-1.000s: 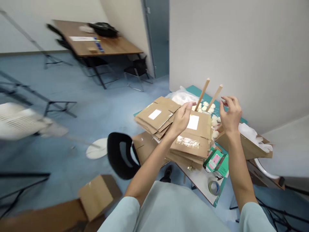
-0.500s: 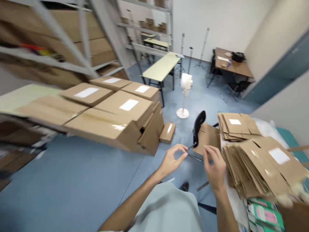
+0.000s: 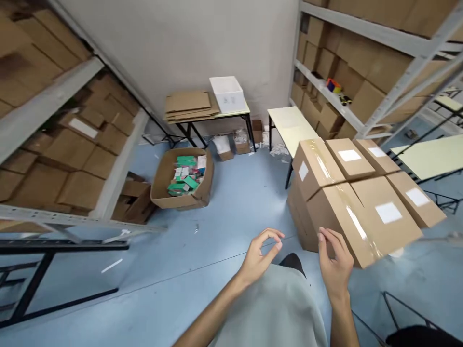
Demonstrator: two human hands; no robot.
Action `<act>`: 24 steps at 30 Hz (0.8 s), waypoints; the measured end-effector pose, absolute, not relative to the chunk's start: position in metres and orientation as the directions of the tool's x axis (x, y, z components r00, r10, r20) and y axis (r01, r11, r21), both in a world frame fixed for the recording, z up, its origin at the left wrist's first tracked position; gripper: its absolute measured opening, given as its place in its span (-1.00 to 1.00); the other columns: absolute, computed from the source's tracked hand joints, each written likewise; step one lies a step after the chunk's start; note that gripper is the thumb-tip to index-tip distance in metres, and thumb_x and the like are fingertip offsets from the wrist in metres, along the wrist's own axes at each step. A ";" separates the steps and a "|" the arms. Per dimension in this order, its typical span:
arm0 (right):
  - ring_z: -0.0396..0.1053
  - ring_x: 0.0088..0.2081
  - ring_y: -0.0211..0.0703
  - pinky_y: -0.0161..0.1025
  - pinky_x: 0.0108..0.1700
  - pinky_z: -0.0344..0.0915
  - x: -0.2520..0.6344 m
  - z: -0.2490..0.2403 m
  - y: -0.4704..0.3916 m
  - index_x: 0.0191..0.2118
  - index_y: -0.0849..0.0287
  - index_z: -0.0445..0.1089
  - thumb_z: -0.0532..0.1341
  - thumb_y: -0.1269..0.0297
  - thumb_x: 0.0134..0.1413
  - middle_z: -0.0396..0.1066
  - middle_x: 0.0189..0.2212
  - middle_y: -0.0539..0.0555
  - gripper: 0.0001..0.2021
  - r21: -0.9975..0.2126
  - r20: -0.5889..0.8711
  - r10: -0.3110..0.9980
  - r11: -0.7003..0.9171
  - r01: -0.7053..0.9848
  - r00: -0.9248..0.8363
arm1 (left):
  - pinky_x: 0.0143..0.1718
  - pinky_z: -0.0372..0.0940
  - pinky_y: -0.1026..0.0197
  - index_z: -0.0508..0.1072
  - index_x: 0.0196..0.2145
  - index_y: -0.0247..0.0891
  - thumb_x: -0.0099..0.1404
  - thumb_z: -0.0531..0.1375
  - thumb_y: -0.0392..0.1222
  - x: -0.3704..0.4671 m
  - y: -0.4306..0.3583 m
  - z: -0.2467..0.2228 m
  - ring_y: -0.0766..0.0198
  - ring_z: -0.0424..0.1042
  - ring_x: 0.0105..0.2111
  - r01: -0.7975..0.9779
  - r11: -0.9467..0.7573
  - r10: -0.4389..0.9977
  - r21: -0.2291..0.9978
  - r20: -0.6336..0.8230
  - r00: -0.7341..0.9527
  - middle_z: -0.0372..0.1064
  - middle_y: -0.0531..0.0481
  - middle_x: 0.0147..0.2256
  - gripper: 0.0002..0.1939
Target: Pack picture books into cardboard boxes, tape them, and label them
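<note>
My left hand is raised in front of my body over the blue floor. Its fingers are curved, a gap shows between thumb and forefinger, and nothing is in it. My right hand is held up at the same height, fingers bent and the thumb near the forefinger, with no object visible in it. In view, the right hand overlaps the near edge of a stack of taped cardboard boxes with white labels; whether it touches them I cannot tell.
A large open carton of green and white packets stands on the floor. Behind it, a table carries flattened cardboard and a white bin. Shelves of boxes line the left and right. A black metal frame is at lower left.
My view has swung left, away from the fan and the flattened cartons. The box stack now lies on the right, and the carton of packets has come into view. Both hands keep much the same pose.
</note>
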State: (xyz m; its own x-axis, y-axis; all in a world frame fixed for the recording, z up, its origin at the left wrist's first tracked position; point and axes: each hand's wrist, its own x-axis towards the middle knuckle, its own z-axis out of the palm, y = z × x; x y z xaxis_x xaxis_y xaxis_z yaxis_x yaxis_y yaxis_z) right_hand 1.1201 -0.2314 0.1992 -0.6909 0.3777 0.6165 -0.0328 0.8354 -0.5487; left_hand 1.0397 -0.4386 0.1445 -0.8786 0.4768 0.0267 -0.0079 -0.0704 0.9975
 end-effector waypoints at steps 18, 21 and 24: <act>0.62 -0.16 -0.06 -0.13 -0.11 0.58 0.576 0.169 -0.259 -0.06 0.11 0.61 0.23 0.26 0.47 0.64 -0.15 0.15 -0.82 -0.725 0.400 0.022 0.620 -0.302 -0.916 | 0.19 0.36 -0.04 0.40 -0.24 -0.13 0.46 0.17 -0.11 0.629 -0.465 0.137 0.00 0.53 0.08 -0.074 -0.181 -0.079 0.981 -0.089 -0.993 0.56 -0.14 -0.06 -0.90; 0.63 -0.14 -0.09 -0.16 -0.08 0.58 0.489 0.165 -0.287 -0.04 0.12 0.61 0.22 0.29 0.48 0.64 -0.15 0.14 -0.82 -0.717 0.398 -0.105 0.584 -0.380 -0.912 | 0.18 0.37 -0.06 0.39 -0.25 -0.13 0.47 0.18 -0.07 0.576 -0.492 0.119 -0.04 0.54 0.09 -0.066 -0.202 -0.154 0.977 -0.098 -0.983 0.56 -0.15 -0.05 -0.85; 0.64 -0.12 -0.10 -0.17 -0.03 0.59 0.410 0.151 -0.319 -0.02 0.11 0.61 0.21 0.30 0.48 0.64 -0.14 0.14 -0.81 -0.698 0.393 -0.194 0.573 -0.429 -0.899 | 0.20 0.38 -0.09 0.39 -0.27 -0.13 0.47 0.17 -0.07 0.516 -0.523 0.090 -0.06 0.54 0.10 -0.100 -0.206 -0.187 0.974 -0.139 -0.973 0.56 -0.14 -0.06 -0.85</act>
